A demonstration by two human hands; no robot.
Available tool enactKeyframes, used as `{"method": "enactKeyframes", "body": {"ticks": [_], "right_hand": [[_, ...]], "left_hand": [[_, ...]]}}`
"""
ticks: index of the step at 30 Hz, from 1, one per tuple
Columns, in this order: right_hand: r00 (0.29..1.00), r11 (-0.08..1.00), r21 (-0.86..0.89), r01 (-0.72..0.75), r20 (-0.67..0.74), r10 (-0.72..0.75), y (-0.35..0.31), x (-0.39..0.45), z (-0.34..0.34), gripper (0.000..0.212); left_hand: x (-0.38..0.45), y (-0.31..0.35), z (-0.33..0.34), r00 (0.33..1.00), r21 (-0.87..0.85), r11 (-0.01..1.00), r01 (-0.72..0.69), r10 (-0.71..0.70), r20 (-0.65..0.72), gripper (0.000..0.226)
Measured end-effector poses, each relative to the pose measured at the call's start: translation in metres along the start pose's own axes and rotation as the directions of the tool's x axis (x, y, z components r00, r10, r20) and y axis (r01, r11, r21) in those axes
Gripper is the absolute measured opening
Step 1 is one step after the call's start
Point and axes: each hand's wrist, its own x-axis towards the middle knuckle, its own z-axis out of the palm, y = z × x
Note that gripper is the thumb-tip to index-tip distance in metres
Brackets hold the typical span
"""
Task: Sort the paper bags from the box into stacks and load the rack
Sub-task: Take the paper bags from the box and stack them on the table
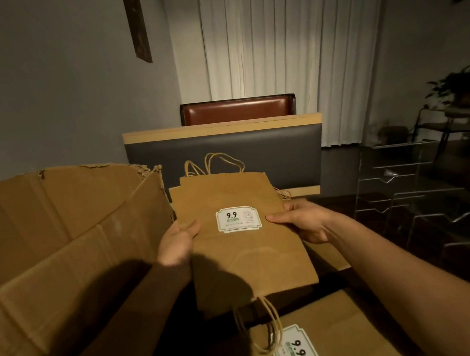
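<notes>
Two hands are in view, the left hand (178, 241) and the right hand (305, 220), each at one side of a held bundle of paper bags (241, 249). How many bags the bundle holds cannot be told exactly; at least two show, since a second edge juts out behind the front one at its far end. One more paper bag (330, 318) lies flat below, nearest the camera. Two white labels reading 9.9 show, one label on the held bundle (238, 219) and one label on the lying bag (296, 350). There is one cardboard box (66, 245), one wire rack (413, 193), one brown chair back (237, 109), one curtain (288, 49) and one potted plant (461, 84).
</notes>
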Motion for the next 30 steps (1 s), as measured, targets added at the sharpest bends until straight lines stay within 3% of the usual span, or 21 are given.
{"method": "enactKeyframes", "body": {"ticks": [3,6,9,11,14,16,17,19,20,21,23,25,26,28,30], "right_hand": [[0.981,1.000,0.001,0.012,-0.194,-0.011,-0.004,0.008,-0.018,0.024],[0.904,0.997,-0.072,-0.026,-0.428,-0.007,0.001,0.020,-0.050,0.020],[0.827,0.950,-0.262,-0.170,-0.562,-0.007,0.023,0.036,-0.081,0.013],[0.803,0.842,-0.444,-0.307,-0.596,-0.022,0.042,0.040,-0.085,0.016],[0.801,0.646,-0.652,-0.397,-0.589,-0.102,0.054,0.039,-0.067,0.032],[0.811,0.610,-0.749,-0.258,-0.511,-0.285,0.035,0.027,-0.048,0.035],[0.824,0.708,-0.699,-0.102,-0.459,-0.334,0.018,0.015,-0.036,0.035],[0.906,0.935,-0.282,0.214,-0.300,-0.297,-0.019,-0.016,0.001,0.039],[0.946,0.961,-0.099,0.257,-0.175,-0.271,-0.031,-0.032,0.020,0.042],[0.965,0.968,-0.043,0.246,-0.088,-0.249,-0.038,-0.049,0.036,0.043],[0.975,0.975,0.034,0.222,-0.041,-0.220,-0.040,-0.060,0.053,0.038],[0.985,0.971,0.165,0.171,-0.009,-0.172,-0.037,-0.072,0.055,0.032],[0.989,0.979,0.140,0.148,0.004,-0.149,-0.037,-0.077,0.051,0.030],[0.989,0.979,-0.156,0.135,-0.033,-0.142,-0.039,-0.091,0.042,0.033],[0.971,0.912,-0.385,0.140,-0.124,-0.202,-0.043,-0.102,0.033,0.040]], "left_hand": [[0.006,-0.004,0.012,0.999,-0.010,0.999,0.046,-0.046,0.005,0.022],[0.011,-0.007,0.014,0.998,0.065,0.996,0.055,-0.055,-0.001,0.021],[0.018,-0.006,0.002,0.997,0.098,0.993,0.068,-0.063,-0.049,0.022],[0.025,-0.005,-0.008,0.996,0.080,0.994,0.068,-0.063,-0.067,0.030],[0.025,0.002,-0.013,0.996,0.025,0.996,0.080,-0.079,-0.030,0.030],[0.023,0.005,-0.011,0.998,0.000,0.998,0.059,-0.059,0.023,0.026],[0.020,0.007,-0.009,0.999,-0.004,0.999,0.036,-0.036,0.038,0.025],[0.012,0.009,-0.001,0.998,0.001,1.000,0.001,-0.001,0.060,0.025],[0.008,0.010,0.002,0.997,0.001,1.000,-0.001,0.001,0.073,0.025],[0.000,0.012,0.007,0.995,-0.009,1.000,0.010,-0.009,0.094,0.027],[-0.009,0.016,0.012,0.988,-0.053,0.996,0.078,-0.071,0.137,0.039],[-0.020,0.021,0.011,0.974,-0.095,0.984,0.154,-0.135,0.183,0.033],[-0.026,0.023,0.010,0.969,-0.094,0.982,0.165,-0.144,0.203,0.027],[-0.037,0.025,0.003,0.972,-0.075,0.988,0.138,-0.120,0.203,0.023],[-0.045,0.025,-0.006,0.988,-0.024,0.996,0.086,-0.082,0.132,0.021]]}}
